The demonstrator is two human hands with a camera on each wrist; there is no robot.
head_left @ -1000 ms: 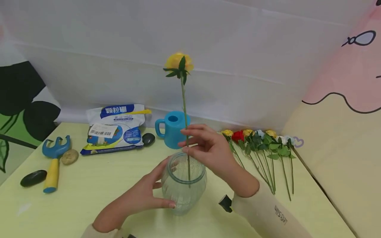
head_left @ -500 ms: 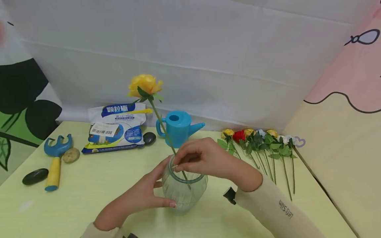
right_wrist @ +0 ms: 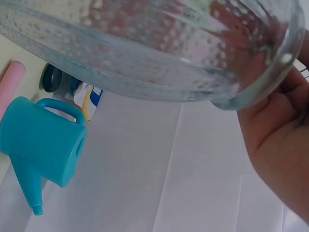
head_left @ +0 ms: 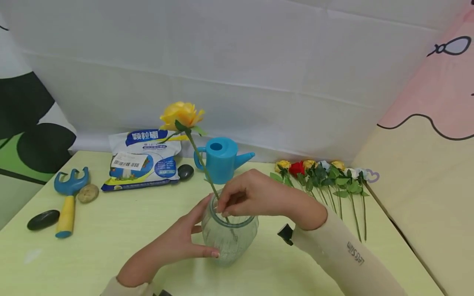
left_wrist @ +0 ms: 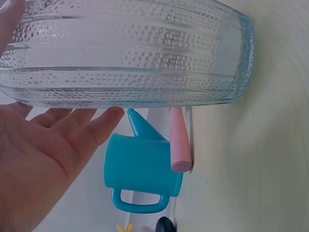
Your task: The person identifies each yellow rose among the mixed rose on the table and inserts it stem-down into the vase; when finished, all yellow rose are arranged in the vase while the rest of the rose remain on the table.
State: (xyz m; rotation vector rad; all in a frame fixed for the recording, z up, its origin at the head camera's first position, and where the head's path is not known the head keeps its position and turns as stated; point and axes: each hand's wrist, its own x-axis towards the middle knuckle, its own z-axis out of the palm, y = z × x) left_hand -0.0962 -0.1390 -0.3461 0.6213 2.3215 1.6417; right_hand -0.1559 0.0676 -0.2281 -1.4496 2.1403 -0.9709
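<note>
Near the middle of the pale green table, you are steadying the glass vase with your left hand, fingers lying relaxed against its left wall. Your right hand is pinching the stem of the yellow flower just above the vase mouth; the stem's lower end is sitting inside the glass and the bloom is leaning far-left. Judging by this, you are seating the stem. Releasing it calls for easing the pinch while it leans on the rim.
</note>
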